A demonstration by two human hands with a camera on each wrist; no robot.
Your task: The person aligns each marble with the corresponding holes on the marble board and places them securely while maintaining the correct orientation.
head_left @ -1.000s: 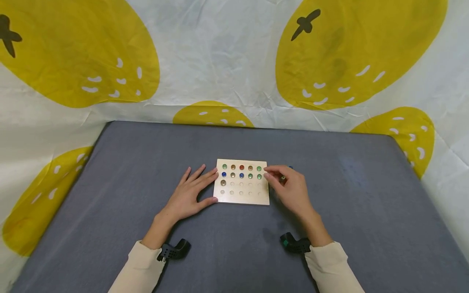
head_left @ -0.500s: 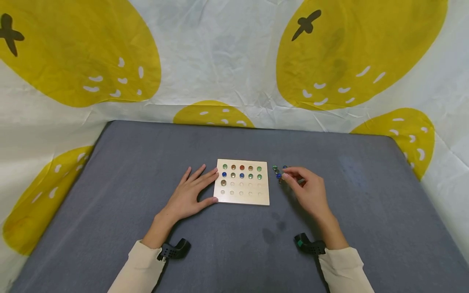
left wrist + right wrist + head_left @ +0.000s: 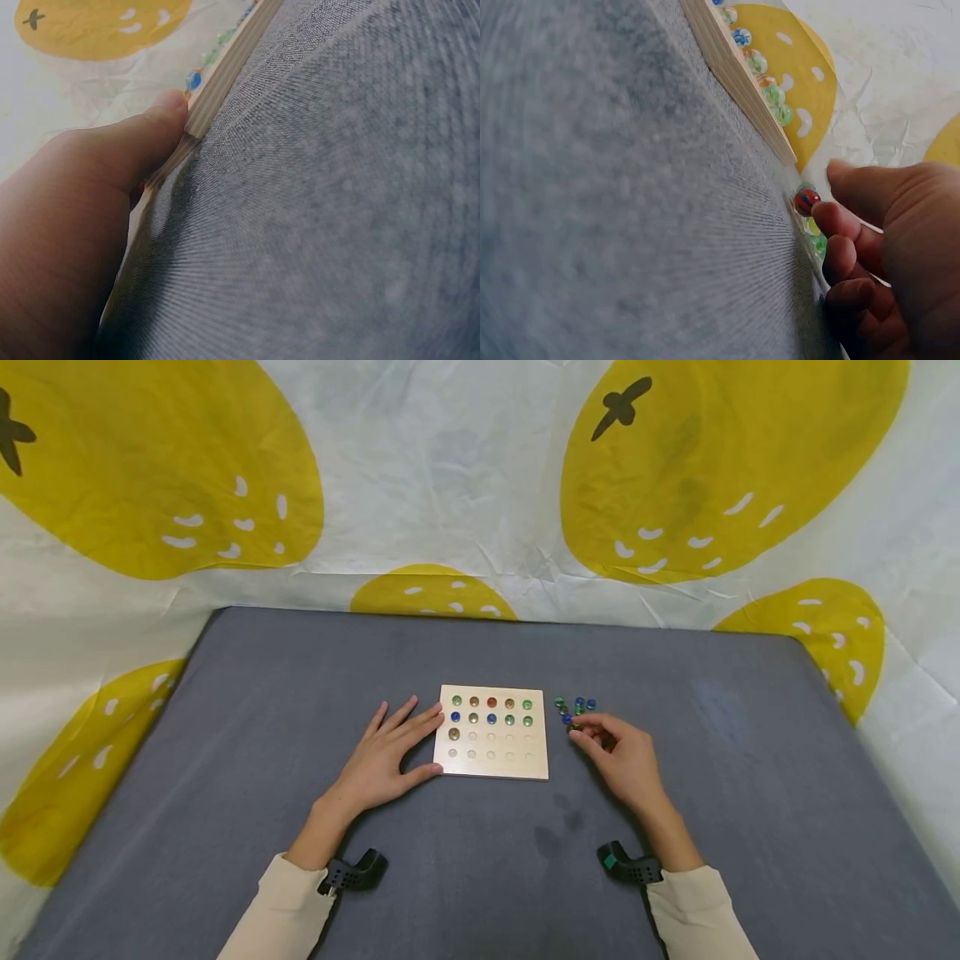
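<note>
Now off the half-filled, rectangular pale-wood board [image 3: 482, 745], the right hand [image 3: 628, 767] — grip parted — reaches a round red-and-blue glass marble [image 3: 806, 201], left hand [image 3: 378, 765] spread.

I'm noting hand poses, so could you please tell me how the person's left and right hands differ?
The bare left hand spreads its fingers; the bare right hand bends its fingers loosely. The left touches the pale rectangular wooden board; the right is beside loose round glass marbles. Both emerge from beige sleeves.

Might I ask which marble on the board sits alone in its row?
The brownish marble at the left end of the third row from the far edge; the others on the board sit five to a row.
</note>
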